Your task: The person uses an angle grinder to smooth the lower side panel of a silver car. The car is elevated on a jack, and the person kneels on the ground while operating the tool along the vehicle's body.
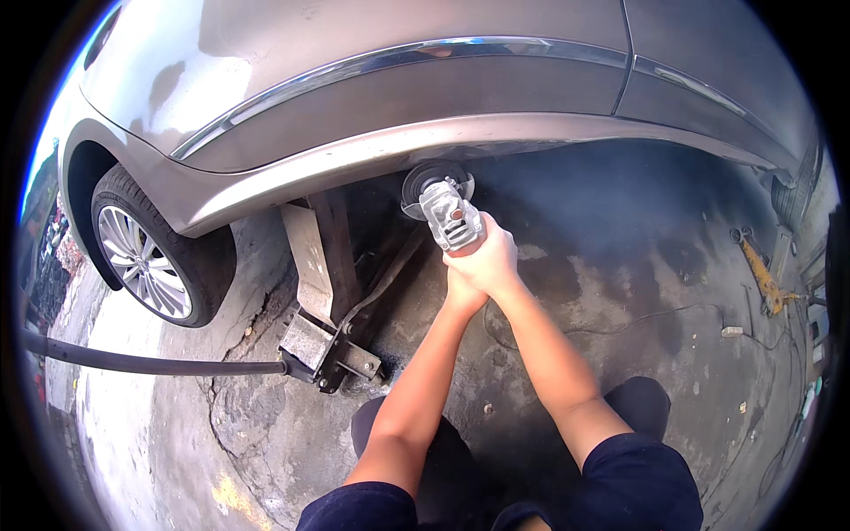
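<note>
Both my hands are closed on an angle grinder (450,215) with a grey metal gear head. My right hand (494,255) wraps round its body behind the head. Just below it, my left hand (466,285) grips from the near side, overlapping the right; most of its fingers are hidden. The grinder's round disc (423,180) is up against the lower edge of the car's sill (381,159), partly beneath it. I cannot tell whether the disc touches the metal. Bluish haze hangs under the car to the right of the grinder.
A floor jack (310,341) stands under the car at left, its long handle (168,361) reaching to the left. The car's wheel (146,252) is beyond it. A thin cable (637,323) crosses the stained concrete floor. At right lies a yellow metal tool (763,273).
</note>
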{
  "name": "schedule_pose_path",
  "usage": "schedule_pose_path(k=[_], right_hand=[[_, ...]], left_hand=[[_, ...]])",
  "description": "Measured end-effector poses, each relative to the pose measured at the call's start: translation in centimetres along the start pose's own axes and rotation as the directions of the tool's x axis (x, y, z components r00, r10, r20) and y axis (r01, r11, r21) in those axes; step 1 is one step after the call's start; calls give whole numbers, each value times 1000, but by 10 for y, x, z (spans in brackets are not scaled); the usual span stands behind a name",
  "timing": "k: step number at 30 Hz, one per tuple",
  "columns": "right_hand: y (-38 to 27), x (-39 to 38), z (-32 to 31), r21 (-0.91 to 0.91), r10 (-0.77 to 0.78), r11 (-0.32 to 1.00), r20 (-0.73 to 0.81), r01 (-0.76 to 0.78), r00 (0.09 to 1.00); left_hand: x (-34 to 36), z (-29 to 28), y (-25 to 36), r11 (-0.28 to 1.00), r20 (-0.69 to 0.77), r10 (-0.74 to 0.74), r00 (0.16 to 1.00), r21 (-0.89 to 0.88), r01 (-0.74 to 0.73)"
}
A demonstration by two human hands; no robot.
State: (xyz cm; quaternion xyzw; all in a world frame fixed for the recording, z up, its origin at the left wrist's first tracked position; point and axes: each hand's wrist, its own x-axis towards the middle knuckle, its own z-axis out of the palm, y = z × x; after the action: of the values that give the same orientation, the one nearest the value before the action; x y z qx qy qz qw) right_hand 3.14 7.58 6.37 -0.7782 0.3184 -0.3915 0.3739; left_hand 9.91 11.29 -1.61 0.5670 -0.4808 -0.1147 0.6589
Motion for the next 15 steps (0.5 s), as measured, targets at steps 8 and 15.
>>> schedule_pose_path(k=[8,15], right_hand=[[16,-6,7,155,-51,986,-115,68,992],[17,-4,1,198,-20,979,-150,50,989]], left_hand=[[-7,-6,17,1000,54,1,999,28,-3],[-3,2,4,998,90,-27,996,50,23]])
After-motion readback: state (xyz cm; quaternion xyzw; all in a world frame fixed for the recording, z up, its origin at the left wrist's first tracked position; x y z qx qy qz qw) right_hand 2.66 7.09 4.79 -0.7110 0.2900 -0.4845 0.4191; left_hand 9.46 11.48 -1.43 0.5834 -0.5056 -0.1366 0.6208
